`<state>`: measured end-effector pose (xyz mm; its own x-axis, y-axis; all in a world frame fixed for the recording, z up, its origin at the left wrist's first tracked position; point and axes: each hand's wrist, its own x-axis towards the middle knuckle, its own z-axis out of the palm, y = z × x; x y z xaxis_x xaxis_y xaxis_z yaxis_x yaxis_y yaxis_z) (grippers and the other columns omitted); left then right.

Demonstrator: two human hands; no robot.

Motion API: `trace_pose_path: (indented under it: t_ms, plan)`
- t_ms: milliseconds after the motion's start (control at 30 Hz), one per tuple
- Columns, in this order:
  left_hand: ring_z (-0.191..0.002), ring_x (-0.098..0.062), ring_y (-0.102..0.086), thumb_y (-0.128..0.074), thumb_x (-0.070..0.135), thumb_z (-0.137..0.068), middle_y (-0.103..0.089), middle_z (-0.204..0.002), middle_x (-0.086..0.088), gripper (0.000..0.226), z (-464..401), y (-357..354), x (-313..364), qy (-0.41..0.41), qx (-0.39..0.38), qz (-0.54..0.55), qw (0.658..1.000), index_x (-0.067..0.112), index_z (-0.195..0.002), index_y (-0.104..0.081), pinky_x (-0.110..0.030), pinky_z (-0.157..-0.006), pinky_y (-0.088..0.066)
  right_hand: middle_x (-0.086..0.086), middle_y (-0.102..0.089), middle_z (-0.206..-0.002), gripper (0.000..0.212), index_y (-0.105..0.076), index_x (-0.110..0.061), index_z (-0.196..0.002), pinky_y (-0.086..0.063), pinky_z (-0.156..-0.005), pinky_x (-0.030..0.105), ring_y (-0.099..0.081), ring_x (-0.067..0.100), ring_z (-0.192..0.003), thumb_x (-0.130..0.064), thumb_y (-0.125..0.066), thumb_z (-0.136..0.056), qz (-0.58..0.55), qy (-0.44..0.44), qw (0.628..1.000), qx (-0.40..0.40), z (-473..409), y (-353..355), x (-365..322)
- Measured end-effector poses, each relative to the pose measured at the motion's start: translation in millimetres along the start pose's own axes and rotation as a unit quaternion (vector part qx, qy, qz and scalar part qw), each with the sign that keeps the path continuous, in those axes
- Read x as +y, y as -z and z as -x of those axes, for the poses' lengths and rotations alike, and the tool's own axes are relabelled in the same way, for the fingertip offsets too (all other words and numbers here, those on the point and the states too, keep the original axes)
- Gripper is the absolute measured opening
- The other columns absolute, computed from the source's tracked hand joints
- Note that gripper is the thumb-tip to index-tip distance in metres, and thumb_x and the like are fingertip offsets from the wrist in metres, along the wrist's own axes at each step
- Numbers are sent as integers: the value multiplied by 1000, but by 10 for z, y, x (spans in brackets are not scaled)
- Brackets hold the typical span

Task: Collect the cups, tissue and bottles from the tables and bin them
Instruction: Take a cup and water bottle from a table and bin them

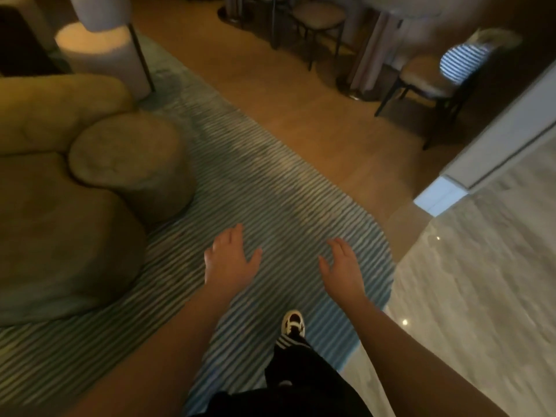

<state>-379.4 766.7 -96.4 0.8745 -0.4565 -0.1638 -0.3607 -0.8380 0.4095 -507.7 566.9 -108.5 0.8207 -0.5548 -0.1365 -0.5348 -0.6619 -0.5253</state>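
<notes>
My left hand and my right hand are both held out in front of me over the striped rug, palms down, fingers relaxed and holding nothing. No cup, tissue, bottle or bin shows in this view. The frame is blurred. My foot in a black and white shoe stands on the rug below the hands.
An olive sofa with a round armrest fills the left. A white round side table stands at the back left. Dark chairs stand on the wood floor at the back. A white wall edge and marble floor lie right.
</notes>
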Motion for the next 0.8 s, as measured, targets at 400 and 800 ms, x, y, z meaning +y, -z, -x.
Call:
trace_pose_path:
  t_ms: [400,800]
  plan:
    - [-140,-25,-21,-36,56,-93,-22,-155,-6,75,-2414,708,477,120,62,20,991,15,-150,-11,-46,-110,-25,14,-39,-147,49,-43,-3,-138,-24,-114,34,-33,27,-137,-23,-53,-95,10,149,988,-34,-3164,644,-611]
    - [-137,-25,-26,-42,54,-91,-28,-152,-6,75,-5620,1351,-486,188,97,47,976,16,-149,-16,-48,-107,-29,13,-43,-142,47,-45,-5,-136,-34,-108,35,-39,27,-131,-26,-52,-95,-2,198,975,-99,-6696,-5,-2140]
